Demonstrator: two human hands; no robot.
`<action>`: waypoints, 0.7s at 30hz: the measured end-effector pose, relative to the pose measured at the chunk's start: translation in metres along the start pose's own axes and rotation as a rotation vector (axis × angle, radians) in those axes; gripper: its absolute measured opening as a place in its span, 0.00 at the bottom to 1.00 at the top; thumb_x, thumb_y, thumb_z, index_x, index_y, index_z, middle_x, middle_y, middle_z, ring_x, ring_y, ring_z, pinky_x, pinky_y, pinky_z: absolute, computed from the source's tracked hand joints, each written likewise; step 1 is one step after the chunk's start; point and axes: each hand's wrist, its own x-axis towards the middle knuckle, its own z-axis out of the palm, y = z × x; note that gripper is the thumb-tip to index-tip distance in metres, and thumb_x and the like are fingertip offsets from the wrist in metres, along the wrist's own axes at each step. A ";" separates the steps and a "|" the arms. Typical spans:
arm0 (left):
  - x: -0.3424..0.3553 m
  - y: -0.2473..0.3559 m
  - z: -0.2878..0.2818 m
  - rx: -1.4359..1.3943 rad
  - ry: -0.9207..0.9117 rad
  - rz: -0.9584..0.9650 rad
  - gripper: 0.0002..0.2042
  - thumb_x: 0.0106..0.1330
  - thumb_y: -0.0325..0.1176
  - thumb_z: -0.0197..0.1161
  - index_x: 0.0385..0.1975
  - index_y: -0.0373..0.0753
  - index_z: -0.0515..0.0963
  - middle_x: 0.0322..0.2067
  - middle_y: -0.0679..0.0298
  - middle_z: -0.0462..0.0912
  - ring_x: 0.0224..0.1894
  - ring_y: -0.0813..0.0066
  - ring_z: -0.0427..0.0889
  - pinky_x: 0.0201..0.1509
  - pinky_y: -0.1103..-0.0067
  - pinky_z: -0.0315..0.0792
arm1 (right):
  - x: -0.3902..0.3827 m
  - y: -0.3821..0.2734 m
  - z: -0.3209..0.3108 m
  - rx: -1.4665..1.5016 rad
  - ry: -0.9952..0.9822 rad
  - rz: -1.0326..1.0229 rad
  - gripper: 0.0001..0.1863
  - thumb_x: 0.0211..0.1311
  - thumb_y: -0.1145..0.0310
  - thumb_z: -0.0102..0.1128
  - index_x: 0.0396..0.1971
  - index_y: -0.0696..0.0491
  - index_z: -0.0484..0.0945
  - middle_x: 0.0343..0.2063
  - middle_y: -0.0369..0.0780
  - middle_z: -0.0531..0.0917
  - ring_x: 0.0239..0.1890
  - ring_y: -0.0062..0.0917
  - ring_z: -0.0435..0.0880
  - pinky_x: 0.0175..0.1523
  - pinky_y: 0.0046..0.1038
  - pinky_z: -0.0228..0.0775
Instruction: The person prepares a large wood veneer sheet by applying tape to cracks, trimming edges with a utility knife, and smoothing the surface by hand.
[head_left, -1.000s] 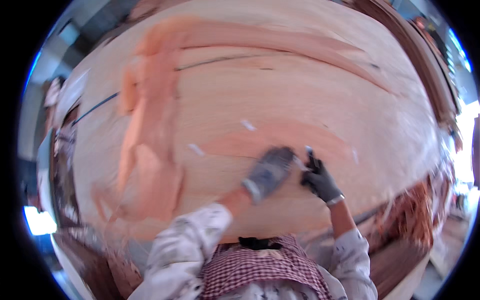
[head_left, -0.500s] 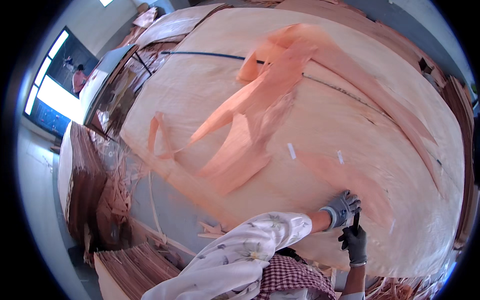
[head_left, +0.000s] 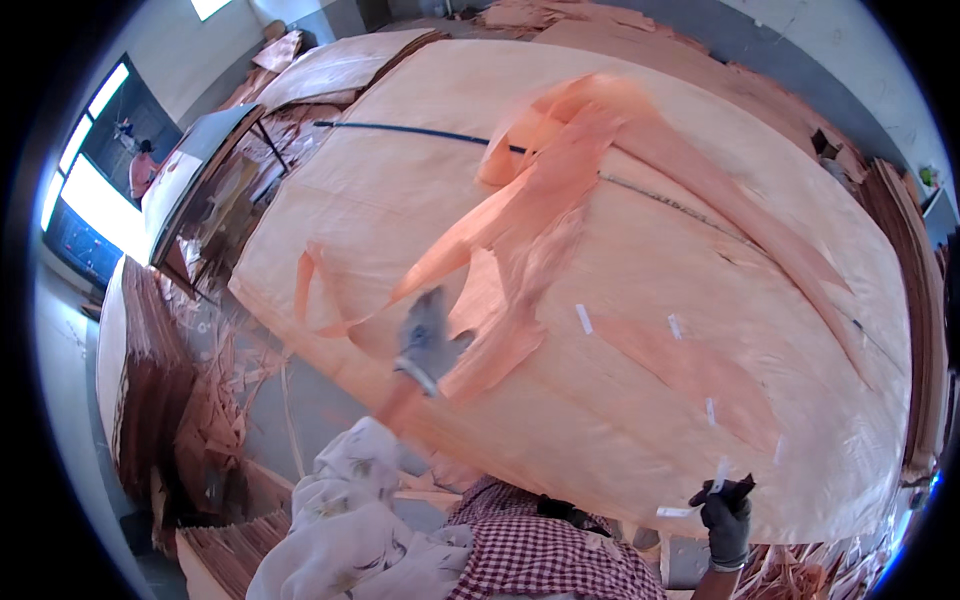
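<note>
My left hand (head_left: 424, 338), in a grey glove, reaches out over the left part of the large pale veneer sheet (head_left: 660, 240). Its fingers are stretched out and the thumb stands apart, slightly blurred. It is beside a loose pile of torn orange veneer strips (head_left: 550, 190). Down at the near right edge, my right hand (head_left: 727, 525), in a dark glove, is closed around a short black tool (head_left: 738, 488) whose kind I cannot make out. White tape pieces (head_left: 679, 512) show at its fingers. More white tape (head_left: 584, 319) lies around an orange veneer patch (head_left: 690, 375) on the sheet.
A dark rod (head_left: 420, 132) and a thin speckled stick (head_left: 680, 208) lie across the sheet. Veneer stacks (head_left: 150, 380) stand at the left, with scraps (head_left: 225, 400) on the floor. Far left, another person (head_left: 142, 170) is near a table (head_left: 200, 170).
My left hand has left the right hand's side and swung far left to the loose strips. My right hand has shifted slightly down and right with the black tool. The view has moved slightly.
</note>
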 end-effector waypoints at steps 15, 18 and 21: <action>0.032 0.264 -0.095 -1.699 -0.273 -0.324 0.08 0.63 0.32 0.58 0.39 0.38 0.73 0.29 0.67 0.76 0.30 0.77 0.75 0.32 0.79 0.70 | -0.126 0.063 -0.197 -0.007 -0.527 0.381 0.16 0.61 0.72 0.57 0.48 0.61 0.71 0.33 0.36 0.80 0.33 0.16 0.77 0.39 0.22 0.71; 0.018 0.340 -0.095 -1.976 -0.277 -0.190 0.06 0.64 0.32 0.58 0.38 0.41 0.73 0.31 0.66 0.77 0.31 0.74 0.76 0.34 0.78 0.72 | -0.174 0.108 -0.235 0.054 -0.527 0.456 0.19 0.60 0.72 0.58 0.50 0.59 0.70 0.35 0.35 0.79 0.38 0.17 0.76 0.44 0.22 0.70; -0.018 0.398 -0.033 -2.360 -0.639 -0.202 0.08 0.64 0.32 0.56 0.41 0.40 0.72 0.35 0.66 0.77 0.36 0.73 0.77 0.37 0.76 0.73 | -0.210 0.183 -0.260 -0.001 -0.500 0.224 0.21 0.59 0.71 0.59 0.52 0.60 0.69 0.37 0.35 0.79 0.41 0.20 0.75 0.49 0.23 0.66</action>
